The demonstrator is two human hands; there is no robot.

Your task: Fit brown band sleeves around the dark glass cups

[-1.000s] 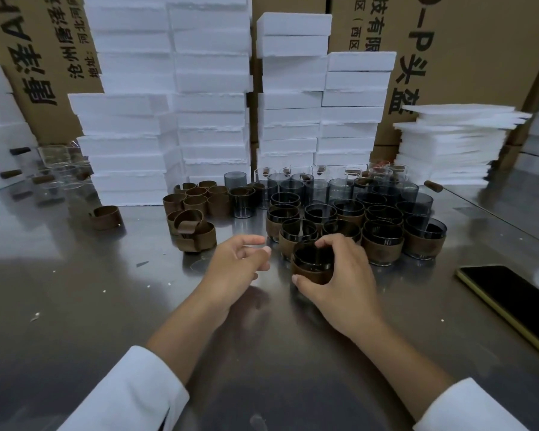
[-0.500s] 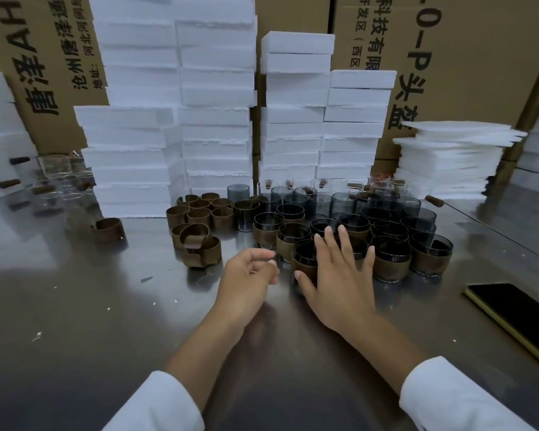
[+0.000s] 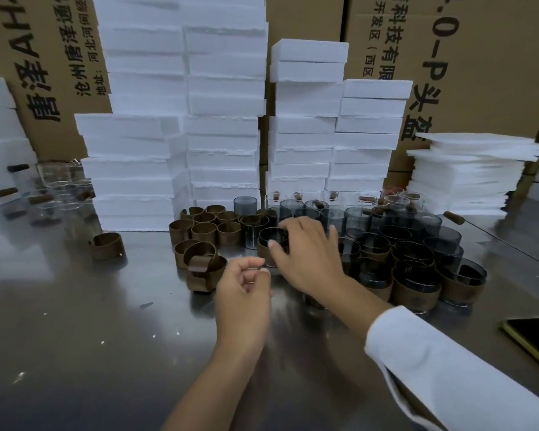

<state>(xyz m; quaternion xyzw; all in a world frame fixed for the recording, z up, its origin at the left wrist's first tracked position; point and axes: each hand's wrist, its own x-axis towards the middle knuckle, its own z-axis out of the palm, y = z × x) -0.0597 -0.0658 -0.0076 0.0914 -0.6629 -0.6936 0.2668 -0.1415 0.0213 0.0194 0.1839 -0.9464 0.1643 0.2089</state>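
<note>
A sleeved dark glass cup (image 3: 272, 236) is gripped by the right hand (image 3: 308, 256), likely for grouping with finished cups (image 3: 416, 289); the left hand (image 3: 243, 290) is relaxed, empty.

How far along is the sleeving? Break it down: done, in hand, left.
Done: a cluster of sleeved cups stands at the right of the table. In hand: the right hand holds one more banded cup at the cluster's left edge; the left hand is loosely curled, holding nothing. Left: bare dark cups behind, and loose brown sleeves waiting at the left.
</note>
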